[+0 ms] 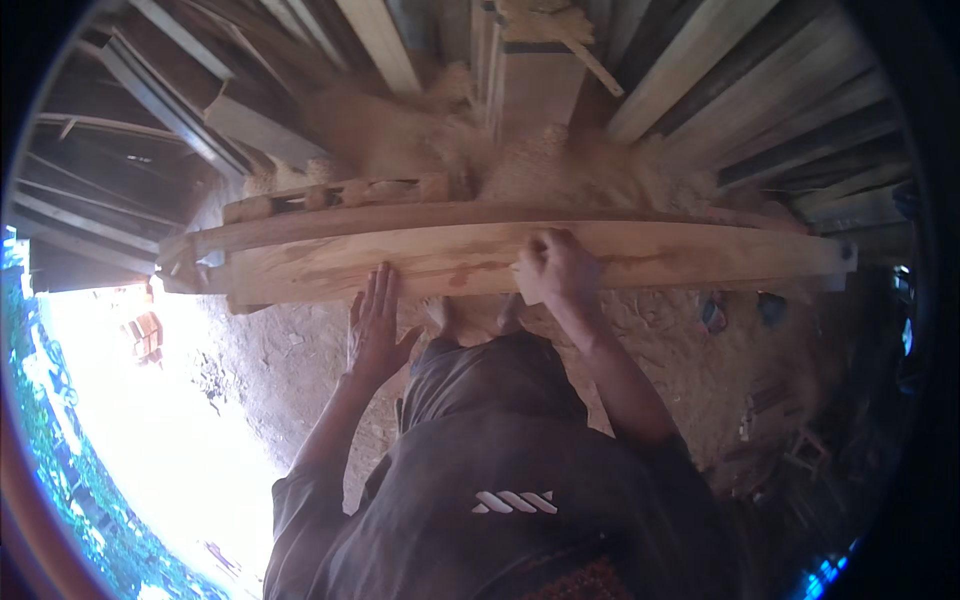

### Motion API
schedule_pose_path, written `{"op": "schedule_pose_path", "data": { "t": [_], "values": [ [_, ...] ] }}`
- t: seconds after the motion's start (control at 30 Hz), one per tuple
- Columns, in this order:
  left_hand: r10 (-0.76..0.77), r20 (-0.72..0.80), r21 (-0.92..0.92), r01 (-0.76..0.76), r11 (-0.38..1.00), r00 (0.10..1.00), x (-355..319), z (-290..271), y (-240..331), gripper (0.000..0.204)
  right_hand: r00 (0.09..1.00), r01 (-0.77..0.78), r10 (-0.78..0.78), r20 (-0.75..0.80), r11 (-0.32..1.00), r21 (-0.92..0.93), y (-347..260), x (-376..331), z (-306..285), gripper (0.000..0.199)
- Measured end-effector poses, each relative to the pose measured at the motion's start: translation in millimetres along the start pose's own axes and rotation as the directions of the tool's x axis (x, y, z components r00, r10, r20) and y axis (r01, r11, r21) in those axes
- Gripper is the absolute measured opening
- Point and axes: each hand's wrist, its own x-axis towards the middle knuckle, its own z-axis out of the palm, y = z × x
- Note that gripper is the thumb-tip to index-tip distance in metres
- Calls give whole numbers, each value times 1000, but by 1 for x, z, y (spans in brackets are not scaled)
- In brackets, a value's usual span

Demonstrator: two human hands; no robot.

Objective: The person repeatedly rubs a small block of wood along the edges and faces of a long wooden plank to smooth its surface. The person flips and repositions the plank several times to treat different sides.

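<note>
Left hand [374,325] reaches flat onto the plank [690,255], grip wide; right hand [562,268] clenches a pale piece [527,288].

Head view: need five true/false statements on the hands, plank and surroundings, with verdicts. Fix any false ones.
1. The left hand and right hand are both at the wooden plank. True.
2. The left hand is balled into a fist. False: its fingers are extended, the tips over the wooden plank.
3. The right hand grips a small pale piece. True.
4. The brightest area is on the right. False: the sunlit ground is at left.
5. Wood shavings lie beyond the wooden plank. True.
</note>
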Motion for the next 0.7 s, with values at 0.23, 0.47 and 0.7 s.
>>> {"op": "schedule_pose_path", "data": {
  "t": [0.23,0.47,0.7],
  "values": [
    [-242,-1,33,242,970,970,-37,-34,-81,114,943,-329,321,-91,939,-96,8,26,-33,41],
    [-189,-47,-148,180,972,981,-48,-29,-112,119,910,-10,-28,414,996,90,-202,34,134,34],
    [-120,-58,-212,106,972,991,-48,-30,-120,118,814,-413,504,288,852,-322,-100,45,33,49]
  ]
}}
